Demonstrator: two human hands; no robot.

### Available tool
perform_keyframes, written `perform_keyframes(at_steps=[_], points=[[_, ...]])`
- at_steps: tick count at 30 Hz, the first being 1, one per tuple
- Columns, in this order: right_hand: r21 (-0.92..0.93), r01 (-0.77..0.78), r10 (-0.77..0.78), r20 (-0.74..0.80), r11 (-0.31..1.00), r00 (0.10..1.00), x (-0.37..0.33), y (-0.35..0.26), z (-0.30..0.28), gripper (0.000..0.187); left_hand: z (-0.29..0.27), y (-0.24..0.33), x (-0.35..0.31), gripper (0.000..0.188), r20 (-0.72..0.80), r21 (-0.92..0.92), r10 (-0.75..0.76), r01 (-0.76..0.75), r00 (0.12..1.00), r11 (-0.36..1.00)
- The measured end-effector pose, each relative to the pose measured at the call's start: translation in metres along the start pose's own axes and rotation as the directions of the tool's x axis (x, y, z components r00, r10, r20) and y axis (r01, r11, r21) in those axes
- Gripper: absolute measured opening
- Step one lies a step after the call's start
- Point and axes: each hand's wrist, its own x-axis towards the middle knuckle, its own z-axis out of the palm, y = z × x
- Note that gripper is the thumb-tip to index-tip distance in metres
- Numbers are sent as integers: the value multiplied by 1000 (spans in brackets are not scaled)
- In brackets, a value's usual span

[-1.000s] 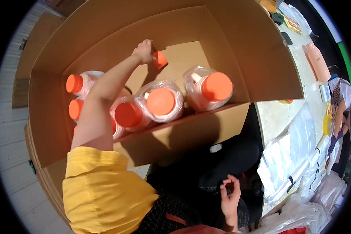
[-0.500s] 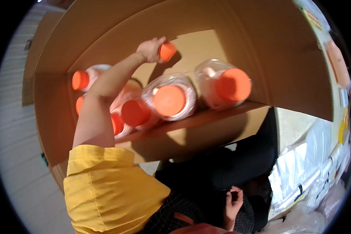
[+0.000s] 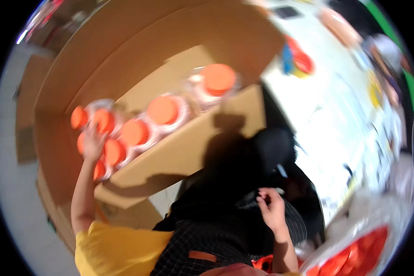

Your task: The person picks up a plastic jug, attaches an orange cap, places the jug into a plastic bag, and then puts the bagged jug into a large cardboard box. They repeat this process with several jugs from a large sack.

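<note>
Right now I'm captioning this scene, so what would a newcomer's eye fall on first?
Probably the bright orange caps on the plastic-wrapped bottles, along the near side and left end of the open cardboard box. Next, the left hand over the caps at the left end, its grip too blurred to read, with a yellow sleeve at lower left.

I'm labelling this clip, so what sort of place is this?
Probably a workshop or warehouse packing area: orange-capped bottles stand inside a large cardboard box, beside a cluttered white worktable and a plastic bag of orange-red items.
</note>
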Motion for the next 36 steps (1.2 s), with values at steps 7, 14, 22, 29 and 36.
perform_keyframes(at_steps=[7, 14, 22, 29, 36], points=[[25, 88, -87, -39, 996, 995, 5, 17, -42, 29, -40, 104, 54, 49, -270, 113, 268, -246, 925, 963], [96, 252, -179, -473, 963, 863, 42, 49, -110, 28, -102, 586, 35, 55, -344, -255, 937, -966, 54, -38], [-27, 225, -147, -832, 974, 535, -78, 89, -120, 31, -67, 763, -113, 53, -448, -439, 830, -727, -333, -529], [456, -775, 90, -880, 438, -467, -439, 136, 4, 55, -45, 715, -204, 42, -345, -466, 770, -615, -536, -637], [438, -891, 256, -880, 115, -400, -517, 171, -17, 47, -87, 680, -262, 32, -299, -503, 660, -474, -689, -723]])
